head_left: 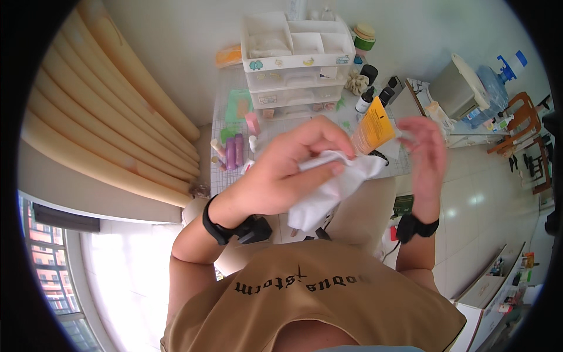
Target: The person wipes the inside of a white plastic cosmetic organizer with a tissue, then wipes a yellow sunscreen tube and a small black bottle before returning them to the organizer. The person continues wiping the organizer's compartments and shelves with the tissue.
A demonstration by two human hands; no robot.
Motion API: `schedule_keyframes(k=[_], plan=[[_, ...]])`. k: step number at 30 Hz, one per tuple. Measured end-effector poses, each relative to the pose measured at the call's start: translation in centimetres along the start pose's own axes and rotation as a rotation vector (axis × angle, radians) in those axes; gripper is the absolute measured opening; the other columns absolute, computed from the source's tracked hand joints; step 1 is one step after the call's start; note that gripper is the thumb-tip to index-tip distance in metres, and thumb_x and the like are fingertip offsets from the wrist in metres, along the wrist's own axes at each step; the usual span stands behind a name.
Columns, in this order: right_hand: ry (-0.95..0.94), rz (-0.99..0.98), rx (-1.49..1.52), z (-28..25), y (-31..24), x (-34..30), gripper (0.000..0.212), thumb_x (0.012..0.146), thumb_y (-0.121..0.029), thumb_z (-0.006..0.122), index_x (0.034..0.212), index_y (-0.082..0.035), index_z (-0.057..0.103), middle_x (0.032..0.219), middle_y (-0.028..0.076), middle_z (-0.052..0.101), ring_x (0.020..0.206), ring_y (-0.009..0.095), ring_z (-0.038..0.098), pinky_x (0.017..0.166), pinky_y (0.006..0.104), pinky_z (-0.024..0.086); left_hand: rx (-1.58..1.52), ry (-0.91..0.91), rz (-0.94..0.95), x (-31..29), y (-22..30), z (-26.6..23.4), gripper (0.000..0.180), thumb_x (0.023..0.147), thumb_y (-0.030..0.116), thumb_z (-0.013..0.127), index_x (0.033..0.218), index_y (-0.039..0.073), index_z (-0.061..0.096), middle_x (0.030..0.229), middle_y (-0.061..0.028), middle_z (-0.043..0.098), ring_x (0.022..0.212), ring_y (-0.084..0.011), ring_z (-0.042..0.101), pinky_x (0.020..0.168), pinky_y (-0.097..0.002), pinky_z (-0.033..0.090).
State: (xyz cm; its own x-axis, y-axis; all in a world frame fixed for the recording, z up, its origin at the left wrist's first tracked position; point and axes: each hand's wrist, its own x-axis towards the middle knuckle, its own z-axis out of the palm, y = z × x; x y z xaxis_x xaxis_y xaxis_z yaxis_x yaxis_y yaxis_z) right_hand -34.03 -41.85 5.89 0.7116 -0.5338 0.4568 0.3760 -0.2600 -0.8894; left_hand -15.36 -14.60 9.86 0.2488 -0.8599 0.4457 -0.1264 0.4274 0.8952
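Note:
My left hand [293, 164] is closed, thumb and fingers pinching a white cloth or tissue [328, 196] that hangs in folds over my lap. Just beyond its fingertips a yellow-orange squeeze tube [375, 128] tilts, its flat end upward. The cloth covers the tube's lower end, so whether my left fingers touch it cannot be told. To the right of the tube, my right hand [423, 144] is raised and blurred, fingers apart and bent, with nothing visible in it. Black bands circle both wrists.
A white drawer organizer [299, 64] stands at the back of the gridded table. Purple bottles [234, 151] and a pink box [252, 123] are at left, a dropper bottle [365, 101] at right. A beige curtain [111, 105] hangs left; a bin [460, 82] stands far right.

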Motion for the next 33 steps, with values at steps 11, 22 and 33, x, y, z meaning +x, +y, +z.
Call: schedule_keyframes(k=[11, 22, 33], plan=[[-0.211, 0.326, 0.302, 5.7, -0.7, -5.0, 0.038, 0.099, -0.008, 0.084, 0.134, 0.001, 0.071, 0.116, 0.004, 0.079, 0.105, 0.011, 0.073, 0.092, 0.0318, 0.058, 1.115, 0.167, 0.109, 6.4, 2.8, -9.7, 0.038, 0.096, 0.03, 0.089, 0.121, 0.004, 0.078, 0.116, -0.0152, 0.083, 0.103, -0.0305, 0.081, 0.085, -0.0422, 0.063], [-0.46, 0.438, 0.255, 7.9, 1.3, -5.5, 0.015, 0.103, -0.006, 0.082, 0.115, -0.002, 0.074, 0.102, -0.001, 0.074, 0.093, 0.007, 0.066, 0.083, 0.029, 0.054, 1.587, -0.472, -0.665, 14.6, 4.0, -15.4, 0.087, 0.094, 0.072, 0.075, 0.142, 0.0, 0.073, 0.131, -0.0218, 0.079, 0.131, -0.0438, 0.07, 0.133, -0.063, 0.034], [-0.568, 0.212, 0.193, 7.4, 3.4, -3.5, 0.023, 0.103, -0.002, 0.078, 0.125, 0.0, 0.072, 0.124, 0.007, 0.074, 0.104, 0.013, 0.07, 0.089, 0.0307, 0.057, 1.669, -0.488, -0.709, 20.7, 0.1, -21.9, 0.04, 0.109, 0.023, 0.056, 0.141, 0.008, 0.076, 0.138, -0.0192, 0.077, 0.125, -0.0416, 0.071, 0.117, -0.0487, 0.051]])
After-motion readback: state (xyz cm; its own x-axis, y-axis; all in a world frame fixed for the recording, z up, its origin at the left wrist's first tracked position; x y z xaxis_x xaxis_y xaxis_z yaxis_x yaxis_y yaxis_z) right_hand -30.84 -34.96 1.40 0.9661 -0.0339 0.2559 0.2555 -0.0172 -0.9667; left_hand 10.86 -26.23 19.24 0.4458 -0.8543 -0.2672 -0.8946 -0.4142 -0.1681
